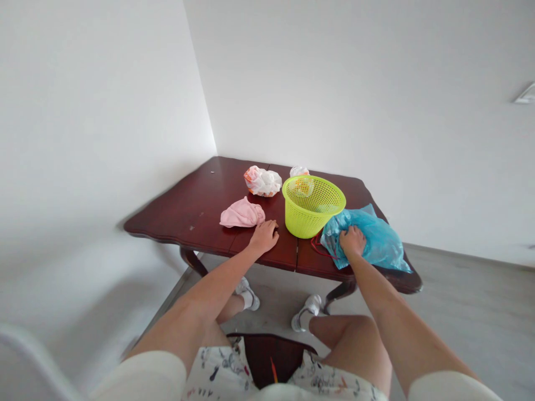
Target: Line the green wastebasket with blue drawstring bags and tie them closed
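Observation:
My left hand (265,236) lies on the tabletop, fingers loosely bent and apart, with nothing seen in it. Just behind its fingertips is a crumpled pink cloth (242,213). On the right, my right hand (353,240) presses into a blue plastic bag (382,236), its fingers curled into the film. A red drawstring (320,247) trails from the bag's left side. Between my hands, a little farther back, stands a yellow-green plastic basket (303,221) with perforated walls. Some clear and bluish plastic shows through or inside it.
A bunched white plastic bag with red-orange print (264,181) lies behind the pink cloth. Another white bag (299,170) is partly hidden behind the basket. The dark red wooden table (179,206) has wavy edges and stands against white walls (334,83).

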A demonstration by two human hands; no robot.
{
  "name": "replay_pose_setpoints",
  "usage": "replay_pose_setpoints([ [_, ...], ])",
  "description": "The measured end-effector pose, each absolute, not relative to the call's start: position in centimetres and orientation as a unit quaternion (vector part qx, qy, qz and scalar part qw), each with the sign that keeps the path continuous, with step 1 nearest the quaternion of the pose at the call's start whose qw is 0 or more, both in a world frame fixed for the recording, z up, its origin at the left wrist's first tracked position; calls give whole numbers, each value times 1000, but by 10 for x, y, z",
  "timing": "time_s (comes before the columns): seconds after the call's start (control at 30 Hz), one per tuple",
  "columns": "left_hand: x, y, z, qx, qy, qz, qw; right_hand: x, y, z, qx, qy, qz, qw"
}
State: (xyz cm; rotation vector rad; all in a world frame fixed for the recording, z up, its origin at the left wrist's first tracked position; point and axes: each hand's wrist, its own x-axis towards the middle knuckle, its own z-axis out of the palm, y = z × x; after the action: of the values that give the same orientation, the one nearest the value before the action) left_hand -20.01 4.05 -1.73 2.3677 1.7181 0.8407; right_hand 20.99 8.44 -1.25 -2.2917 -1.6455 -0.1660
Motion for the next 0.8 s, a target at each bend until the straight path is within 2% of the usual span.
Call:
replay_pose_setpoints([
  [0.8,-201,40,-15,770,563,296,55,214,90,-22,-800,-577,-65,151],
])
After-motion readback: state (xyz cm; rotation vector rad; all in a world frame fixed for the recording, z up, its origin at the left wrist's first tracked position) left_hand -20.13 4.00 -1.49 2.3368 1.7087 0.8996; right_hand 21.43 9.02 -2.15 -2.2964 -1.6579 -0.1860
